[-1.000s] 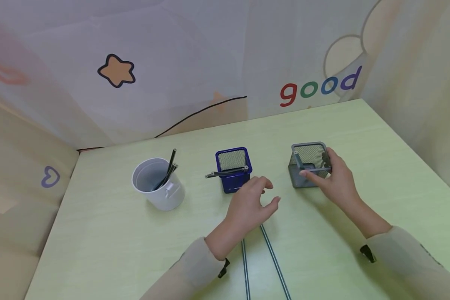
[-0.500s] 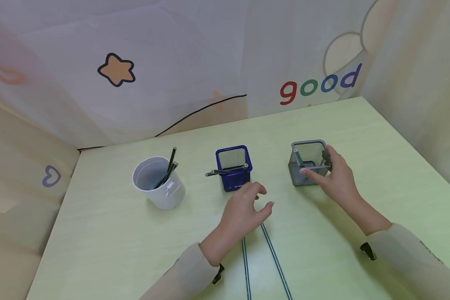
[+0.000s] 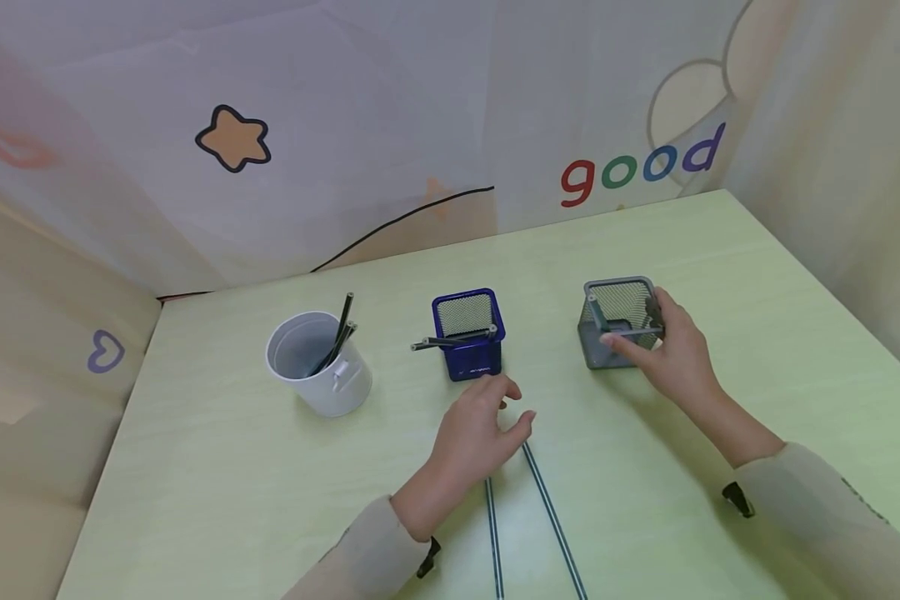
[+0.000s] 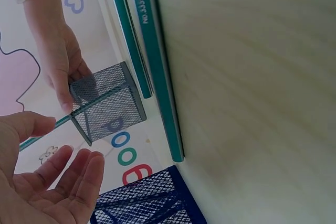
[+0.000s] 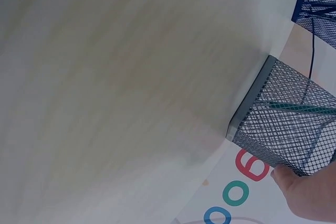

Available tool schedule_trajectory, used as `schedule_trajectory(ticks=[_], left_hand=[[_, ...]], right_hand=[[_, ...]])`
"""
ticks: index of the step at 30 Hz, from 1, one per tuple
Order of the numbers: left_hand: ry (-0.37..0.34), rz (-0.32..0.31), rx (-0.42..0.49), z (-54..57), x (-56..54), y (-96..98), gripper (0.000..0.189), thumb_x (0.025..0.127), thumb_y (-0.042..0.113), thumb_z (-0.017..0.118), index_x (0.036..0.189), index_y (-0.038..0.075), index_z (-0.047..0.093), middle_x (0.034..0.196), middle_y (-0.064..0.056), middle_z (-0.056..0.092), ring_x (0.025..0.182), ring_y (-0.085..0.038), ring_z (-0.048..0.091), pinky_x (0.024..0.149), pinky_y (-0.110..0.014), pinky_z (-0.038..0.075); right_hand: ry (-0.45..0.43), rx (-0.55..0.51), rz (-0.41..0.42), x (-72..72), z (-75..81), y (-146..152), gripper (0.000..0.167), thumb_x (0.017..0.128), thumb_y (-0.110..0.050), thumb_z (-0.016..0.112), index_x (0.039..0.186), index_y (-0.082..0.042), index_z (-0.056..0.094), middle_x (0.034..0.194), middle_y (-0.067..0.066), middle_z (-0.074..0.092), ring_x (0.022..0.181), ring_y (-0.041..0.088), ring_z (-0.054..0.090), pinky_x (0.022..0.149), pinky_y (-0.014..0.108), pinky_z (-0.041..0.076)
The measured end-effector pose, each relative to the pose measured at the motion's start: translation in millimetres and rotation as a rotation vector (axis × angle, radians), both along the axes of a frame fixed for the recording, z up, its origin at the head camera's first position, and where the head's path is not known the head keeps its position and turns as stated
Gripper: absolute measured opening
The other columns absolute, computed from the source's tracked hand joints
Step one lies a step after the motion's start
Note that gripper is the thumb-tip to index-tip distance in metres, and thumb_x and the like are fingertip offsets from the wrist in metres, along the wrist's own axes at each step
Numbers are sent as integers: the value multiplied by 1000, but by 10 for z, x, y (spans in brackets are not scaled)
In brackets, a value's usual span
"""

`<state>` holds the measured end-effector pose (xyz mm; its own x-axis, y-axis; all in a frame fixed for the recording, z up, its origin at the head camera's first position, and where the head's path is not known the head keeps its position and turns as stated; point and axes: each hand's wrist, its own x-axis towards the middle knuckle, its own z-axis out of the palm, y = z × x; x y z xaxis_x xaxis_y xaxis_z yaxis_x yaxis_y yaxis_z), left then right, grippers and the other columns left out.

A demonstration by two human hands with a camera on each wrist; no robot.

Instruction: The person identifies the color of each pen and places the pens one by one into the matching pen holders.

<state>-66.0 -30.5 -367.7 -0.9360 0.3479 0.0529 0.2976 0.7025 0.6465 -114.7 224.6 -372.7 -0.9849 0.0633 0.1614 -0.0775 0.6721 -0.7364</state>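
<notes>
My right hand (image 3: pixel 678 354) holds a grey mesh pen holder (image 3: pixel 603 354) by its right side, thumb at the near rim. A green pencil (image 5: pixel 299 107) leans inside it, showing through the mesh in the right wrist view. My left hand (image 3: pixel 471 437) hovers with fingers loosely bent and nothing between them, just in front of a blue mesh pen holder (image 3: pixel 474 363). Pencils lie across the blue holder's top, some ends jutting out to the left. Below the left hand, two green pencils (image 4: pixel 157 77) lie on the table, their far ends partly hidden by it in the head view.
At the left stands a white bucket (image 3: pixel 337 390) with several dark pencils (image 3: pixel 343 321) leaning in it. Behind the pale table (image 3: pixel 210 500) hangs a printed backdrop (image 3: pixel 390 108) with a star and the word "good". Curtain-like sides flank both table edges.
My left hand has drawn back to the left, away from the grey pen holder and slightly nearer to me. The right hand keeps its hold on the grey pen holder.
</notes>
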Motion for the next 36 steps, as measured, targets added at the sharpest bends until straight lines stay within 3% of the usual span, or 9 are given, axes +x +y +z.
schedule_trajectory(ticks=[12,22,28,36], left_hand=[[-26,32,-34,-4,19,-56,25,88,24,66,106,7,61,103,-6,65,88,-20,62,67,-23,50],[-122,83,-73,-32,86,-95,25,86,21,69,103,5,58,93,-6,62,76,-15,54,63,-23,47],[-114,98,-69,-91,113,-143,24,83,14,69,99,0,56,88,-9,60,70,-16,52,61,-26,47],[-186,127,-147,-126,120,-187,31,82,15,72,98,-4,54,80,-9,53,61,-17,47,55,-27,47]], right_hand=[[-16,5,-4,4,15,1,85,83,-34,73,145,3,28,131,33,43,121,47,44,97,61,41],[6,8,-2,-1,-14,11,84,83,-33,73,144,4,29,129,32,45,119,46,45,96,61,42],[22,-1,4,-9,-19,5,81,83,-31,74,143,4,31,126,31,46,118,45,46,95,60,42],[13,-1,1,-6,-13,-5,83,83,-31,73,144,5,29,127,32,45,118,46,46,95,61,42]])
